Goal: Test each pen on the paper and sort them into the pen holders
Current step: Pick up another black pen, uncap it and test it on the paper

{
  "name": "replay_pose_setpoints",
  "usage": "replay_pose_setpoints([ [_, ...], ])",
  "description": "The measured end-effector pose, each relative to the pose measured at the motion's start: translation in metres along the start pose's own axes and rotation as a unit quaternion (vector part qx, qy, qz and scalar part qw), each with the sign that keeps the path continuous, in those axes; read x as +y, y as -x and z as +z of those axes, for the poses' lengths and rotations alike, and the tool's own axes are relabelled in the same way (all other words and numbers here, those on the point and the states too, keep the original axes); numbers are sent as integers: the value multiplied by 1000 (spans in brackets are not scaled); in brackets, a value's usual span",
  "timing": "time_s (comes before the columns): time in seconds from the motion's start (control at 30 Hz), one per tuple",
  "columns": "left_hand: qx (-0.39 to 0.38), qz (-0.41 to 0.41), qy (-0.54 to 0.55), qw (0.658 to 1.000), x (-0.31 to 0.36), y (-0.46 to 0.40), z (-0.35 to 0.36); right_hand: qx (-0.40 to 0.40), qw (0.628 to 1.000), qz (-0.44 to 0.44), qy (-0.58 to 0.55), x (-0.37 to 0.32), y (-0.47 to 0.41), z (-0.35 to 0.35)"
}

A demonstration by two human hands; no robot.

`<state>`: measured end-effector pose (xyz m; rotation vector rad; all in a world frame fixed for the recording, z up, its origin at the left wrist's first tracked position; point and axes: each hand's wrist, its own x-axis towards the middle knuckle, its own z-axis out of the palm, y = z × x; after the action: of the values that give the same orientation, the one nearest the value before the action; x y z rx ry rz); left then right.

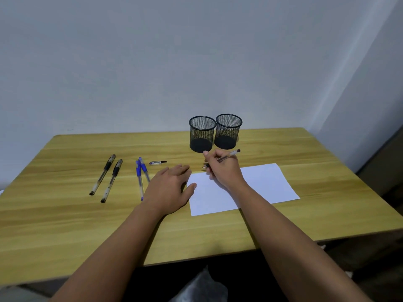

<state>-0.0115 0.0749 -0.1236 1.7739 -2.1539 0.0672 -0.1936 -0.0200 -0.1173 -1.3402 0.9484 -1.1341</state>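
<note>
My right hand [222,168] grips a clear pen [229,155] in a writing hold, its tip just off the far left corner of the white paper [261,184]. My left hand [170,188] lies flat on the table with its thumb on the paper's left edge. Two black mesh pen holders, left [202,134] and right [228,131], stand side by side behind the paper; no pens show in them. Two black pens [106,177] and two blue pens [140,173] lie to the left. A pen cap [157,162] lies near the blue pens.
The wooden table [65,225] stands against a grey wall, with its near edge close to my body. A wall corner and a dark gap lie past the table's right edge.
</note>
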Motion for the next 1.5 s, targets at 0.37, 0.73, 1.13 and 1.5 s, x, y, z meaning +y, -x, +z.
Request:
replay_pose_setpoints([
  [0.37,-4,-16,-12,1000,2,2,-2,-15,995,-3,96,5,3,1],
  [0.73,-13,-22,-21,999,1,4,-3,-11,993,-20,116,8,5,2],
  [1.13,-11,-23,-14,1000,2,3,-1,-9,994,-12,109,4,4,-1],
  [1.5,-21,-26,-21,999,2,3,-1,2,992,-18,122,-4,9,1],
])
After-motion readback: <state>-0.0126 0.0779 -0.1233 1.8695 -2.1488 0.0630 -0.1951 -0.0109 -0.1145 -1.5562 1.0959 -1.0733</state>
